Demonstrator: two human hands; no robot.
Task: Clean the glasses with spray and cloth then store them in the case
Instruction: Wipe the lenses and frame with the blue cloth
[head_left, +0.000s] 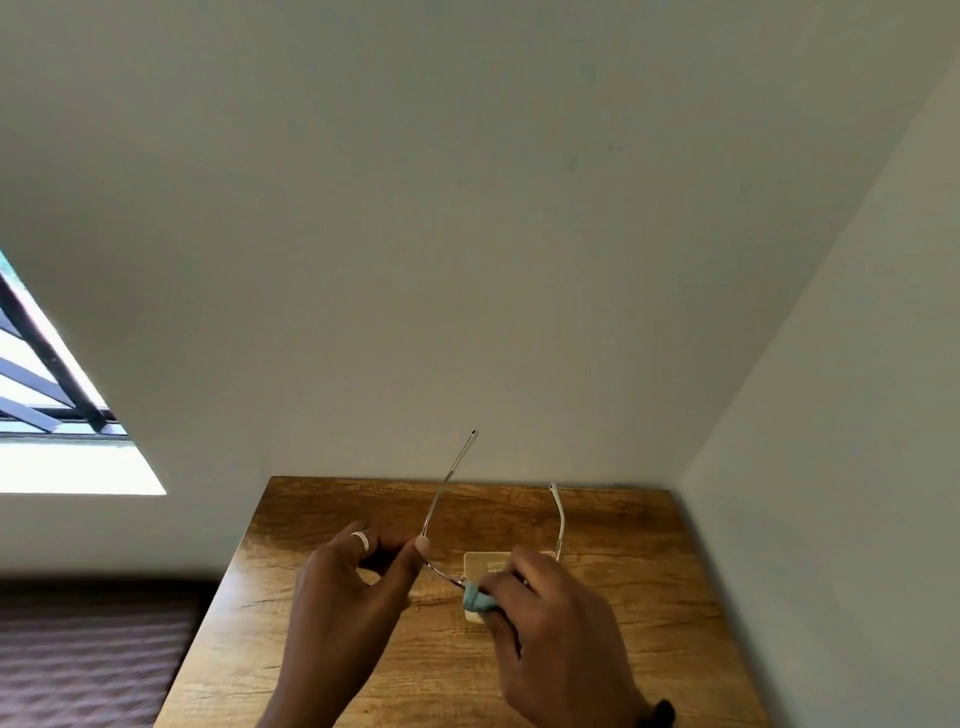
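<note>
Glasses (448, 483) held above the table (322, 649), temples open and pointing away from us toward twelve o'clock. Our left hand (353, 582) is closed in a pinch on the frame at its left corner, near the hinge, thumb and forefinger meeting there while the other fingers curl loosely. Our right hand (550, 613) is closed around a bunched blue cloth (475, 597) and presses it against the frame front near the bridge; the lens beneath the cloth is hidden, so we cannot tell which face is being rubbed. A pale flat item (480, 564), possibly the case, lies on the table beneath the right hand, mostly covered; no spray bottle is in view. We judge the frame to be thin wire: light, springy, easily bent, with lenses that smear and scratch. The safest hold is at the rim edge or hinge block, never on the lens surface or far out on a temple, where leverage could twist the hinge. The cloth is soft and limp, and needs bunching to transmit pressure.
</note>
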